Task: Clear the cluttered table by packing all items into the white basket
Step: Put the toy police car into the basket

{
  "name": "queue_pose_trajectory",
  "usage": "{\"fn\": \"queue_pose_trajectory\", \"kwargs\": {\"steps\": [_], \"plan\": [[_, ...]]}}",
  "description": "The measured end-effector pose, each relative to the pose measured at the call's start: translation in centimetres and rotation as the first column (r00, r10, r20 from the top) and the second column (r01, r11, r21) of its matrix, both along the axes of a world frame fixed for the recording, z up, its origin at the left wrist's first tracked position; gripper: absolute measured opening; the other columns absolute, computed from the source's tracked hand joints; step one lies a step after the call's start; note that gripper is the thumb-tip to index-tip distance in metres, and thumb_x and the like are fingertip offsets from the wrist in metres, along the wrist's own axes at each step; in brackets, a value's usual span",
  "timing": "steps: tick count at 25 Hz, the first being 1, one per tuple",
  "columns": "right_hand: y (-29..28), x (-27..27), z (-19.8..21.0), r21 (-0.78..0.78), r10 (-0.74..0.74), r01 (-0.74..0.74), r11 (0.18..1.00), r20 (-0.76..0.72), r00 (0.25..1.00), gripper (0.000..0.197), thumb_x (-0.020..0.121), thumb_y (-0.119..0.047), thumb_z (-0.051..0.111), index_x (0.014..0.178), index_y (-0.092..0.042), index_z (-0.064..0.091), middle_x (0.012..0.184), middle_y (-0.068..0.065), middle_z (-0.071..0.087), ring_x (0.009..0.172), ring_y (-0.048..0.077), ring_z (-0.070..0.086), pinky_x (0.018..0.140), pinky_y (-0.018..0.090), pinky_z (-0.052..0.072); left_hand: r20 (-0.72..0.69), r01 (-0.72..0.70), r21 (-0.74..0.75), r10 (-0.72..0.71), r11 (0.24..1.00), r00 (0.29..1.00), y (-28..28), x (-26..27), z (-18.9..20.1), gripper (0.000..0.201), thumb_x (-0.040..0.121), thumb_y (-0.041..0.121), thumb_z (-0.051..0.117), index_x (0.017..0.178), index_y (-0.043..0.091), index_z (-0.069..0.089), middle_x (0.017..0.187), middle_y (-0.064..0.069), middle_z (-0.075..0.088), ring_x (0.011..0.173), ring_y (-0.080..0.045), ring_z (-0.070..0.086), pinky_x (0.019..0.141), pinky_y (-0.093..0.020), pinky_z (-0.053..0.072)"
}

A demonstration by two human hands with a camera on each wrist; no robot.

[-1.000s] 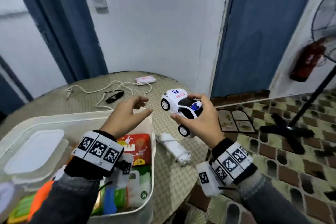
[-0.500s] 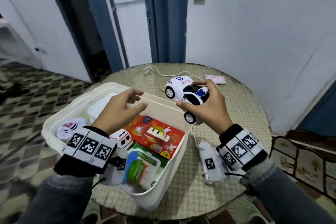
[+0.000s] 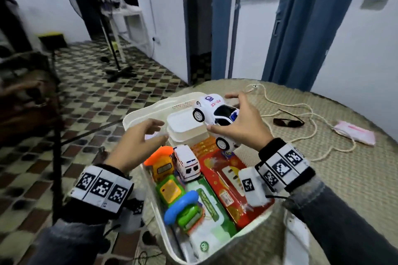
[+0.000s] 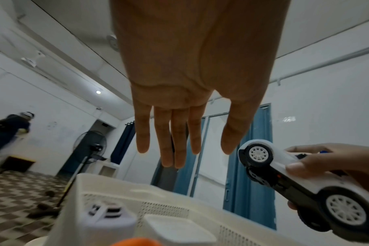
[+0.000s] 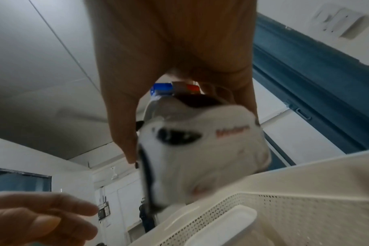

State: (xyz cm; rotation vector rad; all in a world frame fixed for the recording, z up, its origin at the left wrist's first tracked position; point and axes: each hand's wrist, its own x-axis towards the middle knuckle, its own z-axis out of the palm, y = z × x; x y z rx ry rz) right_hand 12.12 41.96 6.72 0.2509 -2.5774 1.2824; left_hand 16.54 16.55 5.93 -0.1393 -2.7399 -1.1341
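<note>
Nearest in the head view, the white basket [image 3: 254,230] sits at the table [image 3: 344,178] edge, already packed w/ a green wet-wipes pack [image 3: 212,215], a red snack packet [image 3: 224,176], a green-and-blue toy [image 3: 181,204], a yellow toy w/ orange top [image 3: 161,164] and a small white toy ambulance [image 3: 186,162]; further in lies a white lidded box [image 3: 185,128]. Left hand [image 3: 137,144] hovers over the basket's left side, fingers [image 4: 179,141] straight and loose, holding nothing. Right hand [image 3: 239,127] grips the toy police car [image 3: 215,114] above the box, thumb on the near flank, the other fingers over roof and far side, nose tilted away-left and up, one rear wheel hanging below the palm. Judgement: hard hollow plastic, so prob. light and stiff; glossy shell could slip, and the wheels likely roll, so hold by the body sides, not wheels or the roof light bar [image 5: 175,87], which looks like the snappable bit. Free room seems to be on top of the box or the red packet; best set down on its wheels or side. Beyond, left on the table: sunglasses [image 3: 288,122], a cream cord [image 3: 310,112], a pink-and-white pack [image 3: 355,134]; these look light, the cord floppy, so gather it in loops.
</note>
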Motion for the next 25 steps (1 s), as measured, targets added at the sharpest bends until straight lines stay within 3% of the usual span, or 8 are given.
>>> {"fn": "queue_pose_trajectory", "kwargs": {"steps": [5,8,11,13,15,17,21,25], "plan": [[-0.7,-3.2,-3.9,0.053,-0.005,-0.008,0.999,0.239,0.971,0.098,0.054,-0.055,0.085,0.133,-0.018,0.039,0.131,0.008,0.052,0.118,0.023,0.051,0.101,0.040,0.043,0.124,-0.123,-0.178,0.146,0.976,0.981,0.1,2.4,-3.6,0.061,0.071,0.046,0.057,0.125,0.017,0.056,0.137,-0.010,0.041,0.135,-0.022,0.032,0.105,-0.028,0.026],[-0.9,-3.7,-6.3,0.116,-0.024,-0.016,0.993,0.343,0.939,0.097,0.056,-0.056,0.083,0.134,-0.014,0.042,0.132,0.011,0.051,0.119,0.024,0.051,0.098,0.035,0.044,0.146,-0.240,-0.227,0.276,0.944,0.950,0.8,4.0,-5.8,0.065,0.081,0.034,0.069,0.139,0.021,0.041,0.156,-0.011,0.011,0.146,-0.021,0.008,0.113,-0.035,0.017],[-0.6,-3.4,-7.3,0.142,0.001,-0.066,0.988,0.414,0.910,0.079,0.058,-0.054,0.083,0.118,-0.013,0.053,0.121,0.008,0.060,0.110,0.023,0.057,0.089,0.033,0.047,0.184,-0.261,-0.116,0.279,0.958,0.942,2.0,5.5,-7.6,0.087,0.081,0.016,0.069,0.150,0.019,0.015,0.159,-0.008,-0.005,0.147,-0.017,-0.001,0.115,-0.027,0.010],[-0.4,-3.2,-7.5,0.235,0.011,-0.133,0.963,0.459,0.888,0.068,0.058,-0.057,0.081,0.105,-0.015,0.055,0.112,0.006,0.064,0.102,0.025,0.061,0.087,0.035,0.050,0.154,-0.352,0.042,0.342,0.935,0.927,2.7,5.9,-8.1,0.090,0.081,0.006,0.067,0.150,0.013,0.011,0.158,-0.010,0.012,0.146,-0.019,0.014,0.111,-0.019,0.013],[-0.2,-3.1,-8.0,0.346,0.005,-0.221,0.912,0.527,0.850,0.068,0.056,-0.059,0.081,0.100,-0.016,0.054,0.106,0.006,0.063,0.098,0.027,0.061,0.087,0.039,0.051,0.160,-0.483,0.137,0.462,0.865,0.872,3.1,6.0,-8.2,0.084,0.083,0.012,0.068,0.150,0.017,0.017,0.145,-0.012,0.042,0.131,-0.026,0.043,0.103,-0.027,0.033],[-0.1,-2.9,-8.8,0.390,0.010,-0.309,0.867,0.607,0.794,0.074,0.051,-0.060,0.083,0.101,-0.014,0.054,0.106,0.005,0.063,0.098,0.026,0.062,0.088,0.040,0.052,0.184,-0.548,0.154,0.521,0.822,0.834,3.3,6.1,-8.1,0.079,0.084,0.018,0.070,0.147,0.024,0.023,0.127,-0.010,0.058,0.110,-0.027,0.057,0.089,-0.033,0.044],[-0.2,-2.6,-10.1,0.483,0.002,-0.424,0.766,0.658,0.753,0.109,0.046,-0.061,0.084,0.130,-0.009,0.040,0.127,0.010,0.054,0.114,0.027,0.054,0.096,0.040,0.047,0.184,-0.546,0.208,0.516,0.812,0.837,3.2,6.3,-8.1,0.078,0.078,0.011,0.073,0.143,0.020,0.030,0.110,-0.004,0.060,0.093,-0.018,0.058,0.078,-0.028,0.044],[-0.7,-1.9,-9.3,0.474,0.043,-0.557,0.683,0.734,0.678,0.110,0.053,-0.057,0.083,0.135,-0.004,0.032,0.127,0.009,0.052,0.114,0.025,0.052,0.092,0.034,0.047,0.199,-0.542,0.245,0.505,0.804,0.840,3.2,6.3,-8.0,0.080,0.075,0.004,0.071,0.142,0.021,0.031,0.108,-0.003,0.062,0.094,-0.020,0.061,0.079,-0.029,0.046]]}}
